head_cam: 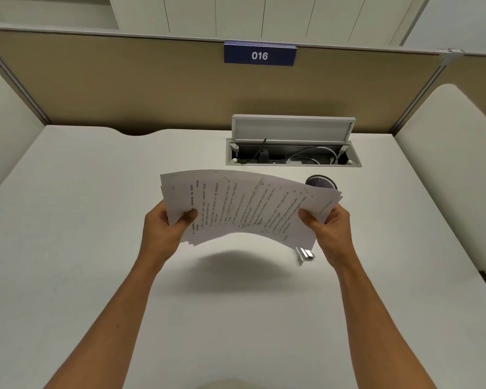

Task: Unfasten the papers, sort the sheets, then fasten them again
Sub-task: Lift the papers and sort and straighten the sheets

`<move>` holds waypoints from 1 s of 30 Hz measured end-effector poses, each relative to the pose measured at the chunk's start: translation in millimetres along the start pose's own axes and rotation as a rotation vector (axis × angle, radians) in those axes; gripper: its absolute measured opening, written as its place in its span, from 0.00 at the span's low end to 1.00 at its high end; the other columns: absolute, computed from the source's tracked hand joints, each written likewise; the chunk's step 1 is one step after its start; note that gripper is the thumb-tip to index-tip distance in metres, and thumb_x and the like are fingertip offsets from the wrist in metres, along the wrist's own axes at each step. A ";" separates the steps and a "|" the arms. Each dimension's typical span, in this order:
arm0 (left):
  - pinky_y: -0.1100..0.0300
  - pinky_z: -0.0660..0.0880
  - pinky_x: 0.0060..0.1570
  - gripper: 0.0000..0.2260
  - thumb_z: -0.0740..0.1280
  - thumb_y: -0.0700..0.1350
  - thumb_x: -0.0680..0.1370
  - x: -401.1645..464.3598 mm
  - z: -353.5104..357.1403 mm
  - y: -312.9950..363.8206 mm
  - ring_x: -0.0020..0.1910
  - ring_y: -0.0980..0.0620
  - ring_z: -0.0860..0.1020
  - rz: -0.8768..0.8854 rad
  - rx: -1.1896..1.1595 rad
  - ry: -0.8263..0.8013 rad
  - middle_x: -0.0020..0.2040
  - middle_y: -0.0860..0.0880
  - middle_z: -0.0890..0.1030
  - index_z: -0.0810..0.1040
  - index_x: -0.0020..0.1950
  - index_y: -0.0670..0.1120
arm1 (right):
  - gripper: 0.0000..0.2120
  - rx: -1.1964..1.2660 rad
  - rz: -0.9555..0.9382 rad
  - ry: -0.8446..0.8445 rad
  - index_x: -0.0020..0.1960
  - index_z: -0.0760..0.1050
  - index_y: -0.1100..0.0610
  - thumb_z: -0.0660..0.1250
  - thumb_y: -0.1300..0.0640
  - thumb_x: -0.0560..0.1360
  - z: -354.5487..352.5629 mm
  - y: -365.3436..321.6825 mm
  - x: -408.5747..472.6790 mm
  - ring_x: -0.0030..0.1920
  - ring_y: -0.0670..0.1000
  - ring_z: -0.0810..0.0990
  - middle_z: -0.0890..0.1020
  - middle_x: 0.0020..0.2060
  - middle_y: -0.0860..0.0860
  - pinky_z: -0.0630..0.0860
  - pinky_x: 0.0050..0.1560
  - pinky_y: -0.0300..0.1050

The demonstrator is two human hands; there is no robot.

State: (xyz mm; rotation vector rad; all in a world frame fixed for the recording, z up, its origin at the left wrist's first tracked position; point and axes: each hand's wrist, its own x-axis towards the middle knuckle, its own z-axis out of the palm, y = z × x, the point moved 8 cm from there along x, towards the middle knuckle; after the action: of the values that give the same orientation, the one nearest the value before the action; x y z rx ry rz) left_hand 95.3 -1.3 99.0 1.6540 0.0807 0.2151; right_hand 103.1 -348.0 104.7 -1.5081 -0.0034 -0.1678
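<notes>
A stack of printed sheets (244,204) hangs in the air above the white desk (96,248), bowed upward in the middle. The sheets are loose and slightly fanned at both ends. My left hand (166,228) grips the stack's left end, thumb on top. My right hand (328,223) grips the right end the same way. A small silver clip (305,254) lies on the desk just under the stack's right corner, beside my right hand.
A dark mesh cup (321,182) stands behind the papers, partly hidden. An open cable box (292,153) with its lid raised sits at the desk's back. Beige partition walls with a sign reading 016 (260,55) enclose the desk.
</notes>
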 end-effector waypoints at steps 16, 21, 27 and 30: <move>0.69 0.78 0.43 0.13 0.70 0.46 0.78 -23.9 10.3 -58.4 0.53 0.61 0.80 -0.110 0.044 0.100 0.53 0.60 0.81 0.74 0.59 0.59 | 0.15 -0.114 0.153 0.116 0.47 0.81 0.44 0.72 0.65 0.72 18.4 68.9 -25.7 0.47 0.44 0.84 0.86 0.43 0.40 0.79 0.41 0.35; 0.65 0.80 0.43 0.14 0.71 0.47 0.74 -21.9 6.3 -40.3 0.52 0.58 0.81 -0.062 -0.033 0.127 0.50 0.60 0.82 0.75 0.54 0.65 | 0.11 -0.096 0.090 0.131 0.48 0.81 0.45 0.72 0.60 0.70 12.0 52.7 -23.9 0.48 0.44 0.84 0.86 0.45 0.42 0.78 0.43 0.34; 0.64 0.79 0.45 0.20 0.73 0.44 0.69 -38.9 9.8 -65.2 0.53 0.59 0.79 -0.130 -0.034 0.128 0.51 0.58 0.80 0.73 0.53 0.65 | 0.18 -0.126 0.208 0.089 0.54 0.77 0.47 0.72 0.67 0.71 11.1 81.1 -38.3 0.52 0.45 0.82 0.83 0.50 0.48 0.80 0.45 0.38; 0.66 0.79 0.45 0.22 0.72 0.43 0.69 -38.0 11.2 -68.5 0.52 0.61 0.79 -0.139 -0.016 0.124 0.50 0.61 0.81 0.73 0.52 0.68 | 0.17 -0.109 0.218 0.098 0.54 0.78 0.50 0.71 0.65 0.69 13.5 83.5 -36.7 0.51 0.46 0.82 0.84 0.50 0.50 0.80 0.44 0.37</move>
State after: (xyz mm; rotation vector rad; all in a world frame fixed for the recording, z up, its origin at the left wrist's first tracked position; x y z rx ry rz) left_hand 65.3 -12.6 26.6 1.6111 0.2863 0.2117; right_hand 77.6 -326.2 18.7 -1.5960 0.2514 -0.0678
